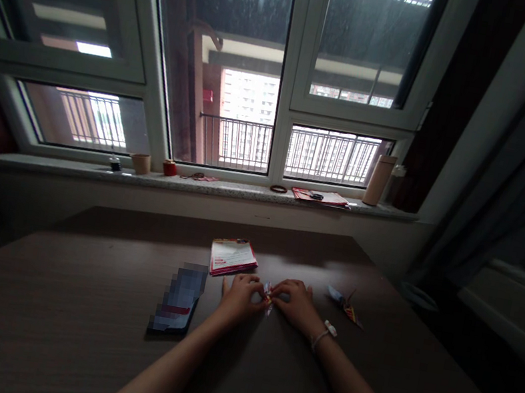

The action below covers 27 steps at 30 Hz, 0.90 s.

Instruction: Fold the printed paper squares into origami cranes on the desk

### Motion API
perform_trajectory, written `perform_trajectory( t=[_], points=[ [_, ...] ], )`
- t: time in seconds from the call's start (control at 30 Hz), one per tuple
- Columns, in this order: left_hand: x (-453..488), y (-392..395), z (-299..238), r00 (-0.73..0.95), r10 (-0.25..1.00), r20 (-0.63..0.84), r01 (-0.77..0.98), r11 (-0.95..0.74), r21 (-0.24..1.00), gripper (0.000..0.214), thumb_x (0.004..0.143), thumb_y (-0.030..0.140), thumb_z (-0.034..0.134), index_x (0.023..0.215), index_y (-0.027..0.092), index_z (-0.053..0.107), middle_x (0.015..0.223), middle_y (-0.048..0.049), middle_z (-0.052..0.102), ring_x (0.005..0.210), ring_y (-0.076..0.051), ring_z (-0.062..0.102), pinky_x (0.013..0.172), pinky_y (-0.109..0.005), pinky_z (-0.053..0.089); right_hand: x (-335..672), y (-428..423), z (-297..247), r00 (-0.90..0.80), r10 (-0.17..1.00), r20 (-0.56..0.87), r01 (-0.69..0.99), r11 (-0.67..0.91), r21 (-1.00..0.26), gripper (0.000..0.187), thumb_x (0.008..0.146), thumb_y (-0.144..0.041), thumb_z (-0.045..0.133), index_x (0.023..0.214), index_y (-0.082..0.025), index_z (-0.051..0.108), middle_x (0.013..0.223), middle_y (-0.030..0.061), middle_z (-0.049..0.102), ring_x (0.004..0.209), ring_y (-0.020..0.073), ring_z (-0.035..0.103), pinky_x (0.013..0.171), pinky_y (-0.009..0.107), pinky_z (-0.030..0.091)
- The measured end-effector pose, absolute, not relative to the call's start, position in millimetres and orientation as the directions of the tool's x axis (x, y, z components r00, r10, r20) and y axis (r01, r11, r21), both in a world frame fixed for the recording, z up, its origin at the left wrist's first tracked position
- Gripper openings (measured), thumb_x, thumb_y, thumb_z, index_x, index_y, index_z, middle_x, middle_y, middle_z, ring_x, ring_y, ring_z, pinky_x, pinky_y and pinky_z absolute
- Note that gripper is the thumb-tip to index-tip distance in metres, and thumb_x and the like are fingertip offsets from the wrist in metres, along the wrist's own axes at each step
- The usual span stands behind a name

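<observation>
Between my two hands, low over the brown table, is a small folded piece of colourful printed paper. My left hand pinches its left side with thumb and forefinger. From the other side my right hand, with a white bracelet at the wrist, pinches the same paper. The fingers hide part of it, so its exact shape is unclear. Just beyond my left hand lies a stack of printed paper sheets. A second folded paper piece, with pointed ends, rests to the right of my right hand.
A phone, its screen partly blurred, lies left of my left forearm. Along the windowsill stand a paper cup, a red spool-like item and a tan bottle. Scissors lie on papers there.
</observation>
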<state>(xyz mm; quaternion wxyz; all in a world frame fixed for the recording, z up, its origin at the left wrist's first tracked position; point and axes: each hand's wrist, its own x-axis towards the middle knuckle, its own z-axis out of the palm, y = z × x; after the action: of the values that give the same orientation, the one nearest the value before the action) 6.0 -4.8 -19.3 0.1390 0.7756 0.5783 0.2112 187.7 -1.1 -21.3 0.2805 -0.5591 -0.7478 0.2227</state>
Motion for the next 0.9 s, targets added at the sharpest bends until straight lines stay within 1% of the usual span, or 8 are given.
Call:
perform_trajectory(
  t=[0.13,0.33,0.57,0.63,0.73,0.83,0.9],
  points=[
    [6.6,-6.3,-20.1,0.246,0.952,0.182,0.834,-0.304,0.460,0.020,0.076,0.042,0.070,0.093,0.033,0.071,0.128,-0.0018,0.060,0.126,-0.030,0.045,0.108,-0.069,0.018,187.3,-3.0,-21.4,-0.221,0.953,0.206,0.729,0.301,-0.615,0.014,0.081,-0.029,0.060,0.085,-0.031,0.074,0.109,0.0008,0.070,0.120,0.0281,0.047,0.108,0.067,0.003],
    [7.6,-9.1,-23.9,0.248,0.943,0.222,0.842,-0.323,0.431,0.021,0.079,0.041,0.068,0.099,0.034,0.071,0.126,-0.0012,0.062,0.124,-0.028,0.048,0.110,-0.065,0.020,189.7,-4.2,-20.4,-0.257,0.935,0.246,0.770,0.352,-0.532,0.017,0.083,-0.029,0.059,0.088,-0.033,0.074,0.108,-0.0007,0.071,0.124,0.0285,0.044,0.108,0.067,-0.002],
    [7.8,-14.2,-18.8,0.288,0.921,0.262,0.874,-0.364,0.321,0.016,0.082,0.043,0.064,0.093,0.035,0.072,0.132,-0.0014,0.060,0.127,-0.030,0.045,0.108,-0.073,0.012,188.8,-5.5,-13.8,-0.313,0.917,0.248,0.816,0.393,-0.424,0.019,0.087,-0.032,0.057,0.089,-0.035,0.075,0.107,0.0000,0.071,0.124,0.0282,0.042,0.109,0.066,-0.005],
    [10.1,-14.4,-16.6,0.299,0.918,0.262,0.883,-0.370,0.288,0.017,0.082,0.042,0.062,0.095,0.035,0.071,0.135,-0.0020,0.058,0.129,-0.030,0.044,0.106,-0.074,0.012,187.8,-6.2,-10.7,-0.310,0.921,0.236,0.830,0.384,-0.406,0.019,0.087,-0.035,0.057,0.089,-0.036,0.076,0.106,0.0018,0.069,0.122,0.0285,0.043,0.108,0.067,-0.003],
    [14.0,-11.0,-15.7,0.302,0.927,0.222,0.894,-0.356,0.272,0.020,0.081,0.041,0.063,0.098,0.034,0.070,0.142,-0.0017,0.052,0.130,-0.032,0.042,0.105,-0.076,0.011,186.4,-7.2,-5.8,-0.287,0.935,0.208,0.857,0.347,-0.380,0.018,0.086,-0.040,0.059,0.091,-0.037,0.076,0.107,0.0052,0.064,0.117,0.0282,0.044,0.107,0.069,0.002],
    [14.9,-5.6,-16.6,0.286,0.943,0.170,0.897,-0.326,0.300,0.021,0.080,0.042,0.062,0.099,0.035,0.069,0.144,0.0009,0.050,0.132,-0.033,0.040,0.104,-0.078,0.009,186.9,-6.9,-3.0,-0.268,0.946,0.181,0.870,0.318,-0.376,0.019,0.085,-0.044,0.060,0.092,-0.039,0.076,0.108,0.0066,0.060,0.116,0.0288,0.044,0.107,0.069,0.002],
    [13.2,-3.3,-17.2,0.277,0.950,0.147,0.890,-0.311,0.332,0.021,0.081,0.044,0.062,0.098,0.036,0.069,0.144,0.0023,0.050,0.133,-0.034,0.038,0.104,-0.078,0.008,189.0,-5.6,-3.8,-0.241,0.958,0.154,0.867,0.284,-0.410,0.019,0.083,-0.047,0.061,0.092,-0.039,0.076,0.107,0.0065,0.059,0.117,0.0294,0.043,0.107,0.068,0.004]
  ],
)
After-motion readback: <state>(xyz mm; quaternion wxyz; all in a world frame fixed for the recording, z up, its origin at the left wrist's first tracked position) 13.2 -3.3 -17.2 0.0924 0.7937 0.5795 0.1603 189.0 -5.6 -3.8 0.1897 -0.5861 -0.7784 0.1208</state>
